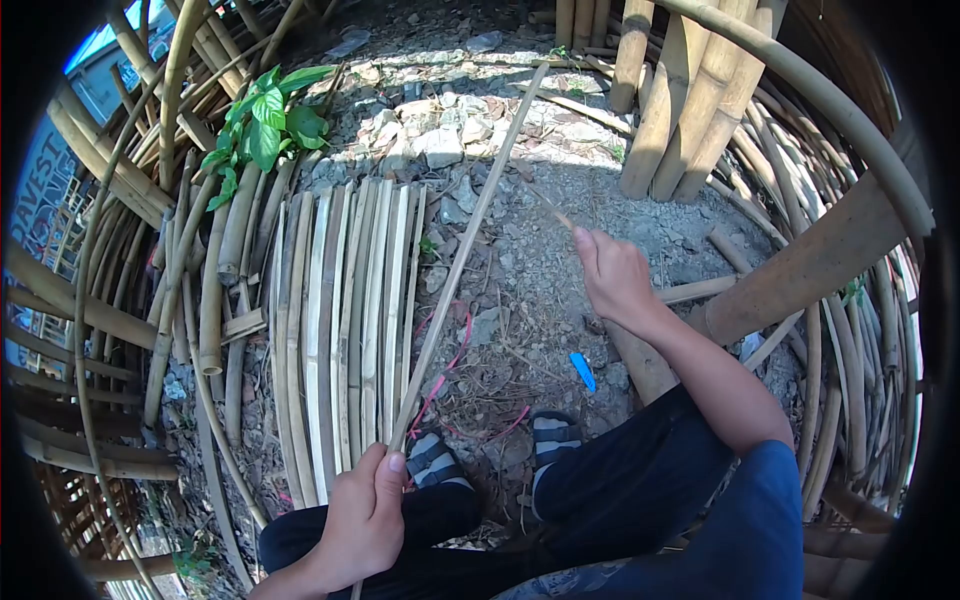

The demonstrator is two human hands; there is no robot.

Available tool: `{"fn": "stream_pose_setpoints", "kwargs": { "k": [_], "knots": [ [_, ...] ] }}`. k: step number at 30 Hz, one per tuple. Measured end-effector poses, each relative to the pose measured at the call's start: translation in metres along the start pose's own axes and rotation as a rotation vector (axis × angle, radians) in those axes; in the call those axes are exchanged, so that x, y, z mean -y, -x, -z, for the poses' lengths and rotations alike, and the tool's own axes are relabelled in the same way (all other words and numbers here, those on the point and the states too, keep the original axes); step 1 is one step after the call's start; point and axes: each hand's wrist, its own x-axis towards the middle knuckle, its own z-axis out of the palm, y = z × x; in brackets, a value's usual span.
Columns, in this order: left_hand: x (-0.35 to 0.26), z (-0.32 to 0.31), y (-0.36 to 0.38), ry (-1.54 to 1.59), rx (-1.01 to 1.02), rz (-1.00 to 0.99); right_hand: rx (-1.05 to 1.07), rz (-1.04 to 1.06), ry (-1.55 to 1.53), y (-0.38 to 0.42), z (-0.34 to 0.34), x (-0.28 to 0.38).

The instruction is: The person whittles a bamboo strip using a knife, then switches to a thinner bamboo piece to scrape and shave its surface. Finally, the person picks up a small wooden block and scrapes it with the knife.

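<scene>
My left hand [366,512] is closed around the near end of a long, thin bamboo strip [470,237]. The strip slants up and away from me over the ground. In my right hand [612,275] is a knife [553,211], gripped by its light-coloured handle, with a slim blade pointing up and left. The blade is apart from the strip, a little to its right. Left of the strip lies a bundle of split bamboo slats [345,300], side by side.
Bamboo poles stand at the upper right [700,110] and lean along the left [215,270]. A thick pole [810,260] slants in from the right. Pink cord [445,375] and a blue scrap [583,371] lie on the stony ground near my sandals [440,460]. A leafy plant [265,125] grows upper left.
</scene>
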Motion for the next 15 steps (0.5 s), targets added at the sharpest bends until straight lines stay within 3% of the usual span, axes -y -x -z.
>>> {"fn": "stream_pose_setpoints", "kwargs": {
  "k": [3, 7, 10, 12, 15],
  "knots": [
    [-0.002, 0.003, -0.002, -0.001, -0.046, -0.035, -0.031, -0.105, -0.175, 0.001, 0.017, 0.023],
    [0.009, 0.002, -0.011, 0.043, 0.023, 0.048, 0.084, -0.031, -0.087, -0.002, 0.031, 0.03],
    [0.015, -0.003, -0.014, 0.048, 0.041, 0.075, 0.071, -0.028, -0.106, 0.002, 0.026, 0.031],
    [0.015, -0.008, -0.017, 0.063, 0.047, 0.102, 0.174, 0.001, -0.2, 0.012, 0.019, 0.038],
    [0.016, -0.013, -0.02, 0.044, 0.07, 0.142, 0.226, 0.248, -0.335, 0.04, 0.012, 0.065]
  ]
}}
